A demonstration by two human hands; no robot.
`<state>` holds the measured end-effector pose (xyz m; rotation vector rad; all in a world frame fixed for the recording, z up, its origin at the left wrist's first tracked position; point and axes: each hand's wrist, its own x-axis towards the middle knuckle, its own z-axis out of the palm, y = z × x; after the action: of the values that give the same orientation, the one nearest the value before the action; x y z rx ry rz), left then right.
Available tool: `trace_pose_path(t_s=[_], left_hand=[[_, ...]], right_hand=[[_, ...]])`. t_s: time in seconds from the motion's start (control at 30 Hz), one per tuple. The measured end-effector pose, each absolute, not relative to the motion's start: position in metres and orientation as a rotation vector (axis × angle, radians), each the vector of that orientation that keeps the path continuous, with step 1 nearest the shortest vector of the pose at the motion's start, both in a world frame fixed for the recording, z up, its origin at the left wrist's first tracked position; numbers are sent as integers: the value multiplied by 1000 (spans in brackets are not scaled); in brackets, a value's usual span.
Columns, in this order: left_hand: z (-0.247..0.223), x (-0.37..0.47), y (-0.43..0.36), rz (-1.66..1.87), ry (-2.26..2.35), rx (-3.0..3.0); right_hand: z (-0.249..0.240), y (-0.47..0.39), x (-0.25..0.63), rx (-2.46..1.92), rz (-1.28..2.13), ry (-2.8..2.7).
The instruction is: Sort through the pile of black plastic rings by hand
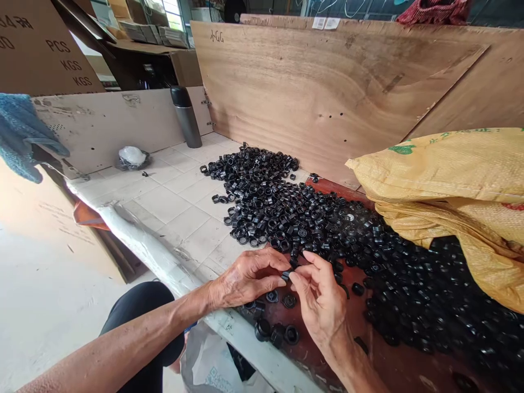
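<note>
Between the fingertips of both hands is a small black plastic cap point(286, 275). My left hand point(245, 275) pinches it from the left, thumb below and fingers above. From the other side my right hand point(321, 297) grips it with bent fingers; its contact points are partly hidden. Below the hands, several loose black plastic rings point(291, 334) lie near the table edge, beside a round ribbed black part point(289, 300). Just beyond my fingers spreads a large pile of black rings point(278, 213). To the right, another heap of small black parts point(429, 295) covers the reddish-brown surface.
A yellow woven sack point(442, 169) lies over the right heap. Plywood boards point(303, 82) wall the back. On the tiled surface point(164, 207) stand a dark thermos point(187, 117) and a wrapped white bundle point(133, 157). The wrapped table edge point(155, 254) runs diagonally. A blue towel point(24, 131) hangs left.
</note>
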<state>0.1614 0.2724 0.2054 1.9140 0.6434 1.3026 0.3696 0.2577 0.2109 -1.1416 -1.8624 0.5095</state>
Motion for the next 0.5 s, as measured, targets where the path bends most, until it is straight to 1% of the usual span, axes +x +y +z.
trace_pose_path(t_s=[0.13, 0.27, 0.4, 0.5], left_hand=[[204, 163, 272, 1251, 641, 1886], [199, 164, 272, 1274, 622, 1675], [199, 163, 272, 1253, 616, 1654], [201, 163, 270, 1272, 591, 1511]], right_hand=[[210, 257, 373, -1189, 500, -1974], [225, 254, 374, -1068, 584, -2073], [234, 253, 371, -1136, 539, -2075], [236, 253, 370, -1129, 588, -2060]])
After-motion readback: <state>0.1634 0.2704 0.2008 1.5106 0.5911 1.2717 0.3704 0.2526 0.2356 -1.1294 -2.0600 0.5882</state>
